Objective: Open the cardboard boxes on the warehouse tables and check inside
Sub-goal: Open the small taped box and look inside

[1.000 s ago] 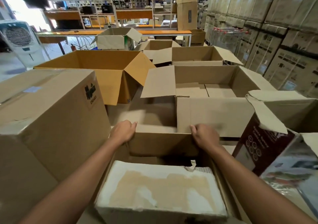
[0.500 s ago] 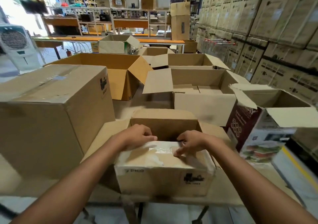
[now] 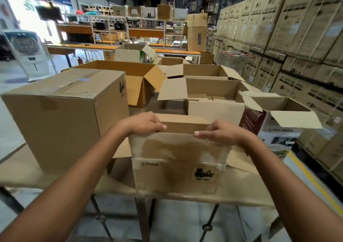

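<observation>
"PICO" on the near box (image 3: pixel 176 175) front; "LG" on the stacked cartons (image 3: pixel 297 9).

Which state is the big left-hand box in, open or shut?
Shut: the big box has flat top flaps with tape across them.

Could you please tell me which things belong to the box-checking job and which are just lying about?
Job: small brown PICO-labelled cardboard box, its near flap held by left hand and right hand; large taped brown cardboard box.
Lying about: white air cooler; wire shopping trolley.
</observation>
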A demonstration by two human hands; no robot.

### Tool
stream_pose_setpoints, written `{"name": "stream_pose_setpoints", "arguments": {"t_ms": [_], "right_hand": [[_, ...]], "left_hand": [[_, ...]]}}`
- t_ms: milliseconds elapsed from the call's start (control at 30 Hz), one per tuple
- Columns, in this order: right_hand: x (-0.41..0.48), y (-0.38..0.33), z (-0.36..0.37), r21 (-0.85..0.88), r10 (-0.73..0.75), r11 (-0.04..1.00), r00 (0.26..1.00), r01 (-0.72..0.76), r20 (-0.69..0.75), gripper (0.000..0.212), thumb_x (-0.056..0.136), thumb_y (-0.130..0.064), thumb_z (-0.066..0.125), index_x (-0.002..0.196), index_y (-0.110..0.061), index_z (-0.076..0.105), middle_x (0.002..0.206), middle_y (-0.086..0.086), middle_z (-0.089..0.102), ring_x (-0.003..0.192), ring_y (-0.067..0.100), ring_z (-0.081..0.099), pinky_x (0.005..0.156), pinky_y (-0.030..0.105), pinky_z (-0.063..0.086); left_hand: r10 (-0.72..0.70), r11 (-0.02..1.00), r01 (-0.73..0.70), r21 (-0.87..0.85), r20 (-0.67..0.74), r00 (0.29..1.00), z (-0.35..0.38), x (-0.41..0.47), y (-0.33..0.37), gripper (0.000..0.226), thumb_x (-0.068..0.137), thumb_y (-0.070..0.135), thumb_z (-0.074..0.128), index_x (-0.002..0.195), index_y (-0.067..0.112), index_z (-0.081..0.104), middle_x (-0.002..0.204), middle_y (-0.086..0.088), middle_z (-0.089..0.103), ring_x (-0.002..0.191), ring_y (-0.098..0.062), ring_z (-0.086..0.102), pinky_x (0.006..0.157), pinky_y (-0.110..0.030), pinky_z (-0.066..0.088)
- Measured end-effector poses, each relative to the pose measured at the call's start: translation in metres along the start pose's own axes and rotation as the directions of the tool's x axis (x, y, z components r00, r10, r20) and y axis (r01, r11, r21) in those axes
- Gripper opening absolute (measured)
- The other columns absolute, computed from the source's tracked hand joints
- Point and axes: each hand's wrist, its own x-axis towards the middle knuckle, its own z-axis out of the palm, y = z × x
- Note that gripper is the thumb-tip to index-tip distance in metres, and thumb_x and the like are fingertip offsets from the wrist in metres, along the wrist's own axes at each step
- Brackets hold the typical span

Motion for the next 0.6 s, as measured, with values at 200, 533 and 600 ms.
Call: {"name": "stream_pose_setpoints", "arguments": {"t_ms": [200,533,600], "right_hand": [[-0.018,0.019,0.048,-0.069,0.11,0.992,0.989,-0.103,0.099,0.041,0.096,-0.055,0.052,0.104,-0.02,0.071,0.101,-0.001,0.07,0.096,0.02,0.066,0.088,0.038,0.054],[-0.044,0.058,0.14,-0.441,0.042,0.877,0.944,-0.192,-0.329,0.061,0.099,-0.008,0.044,0.153,-0.031,0.027,0.164,0.007,0.022,0.153,0.03,0.007,0.124,0.046,0.009],[-0.042,0.058,0.137,-0.434,0.053,0.88,0.949,-0.192,-0.312,0.062,0.1,-0.008,0.042,0.155,-0.031,0.024,0.166,0.008,0.015,0.154,0.03,0.001,0.124,0.047,0.004]], "left_hand": [[-0.196,0.979,0.171,0.108,0.314,0.929,0.053,-0.018,0.011,0.06,0.089,0.054,0.065,0.14,0.024,0.052,0.136,0.005,0.054,0.117,-0.011,0.054,0.097,-0.029,0.046],[-0.388,0.805,0.501,0.318,-0.357,0.85,0.173,-0.023,-0.006,0.092,0.079,0.065,0.068,0.153,0.031,0.025,0.165,-0.014,0.012,0.151,-0.043,-0.007,0.115,-0.072,-0.002],[-0.418,0.816,0.515,0.261,-0.349,0.839,0.174,-0.022,-0.004,0.093,0.08,0.062,0.069,0.155,0.031,0.022,0.166,-0.014,0.008,0.151,-0.043,-0.01,0.114,-0.073,-0.001]]}}
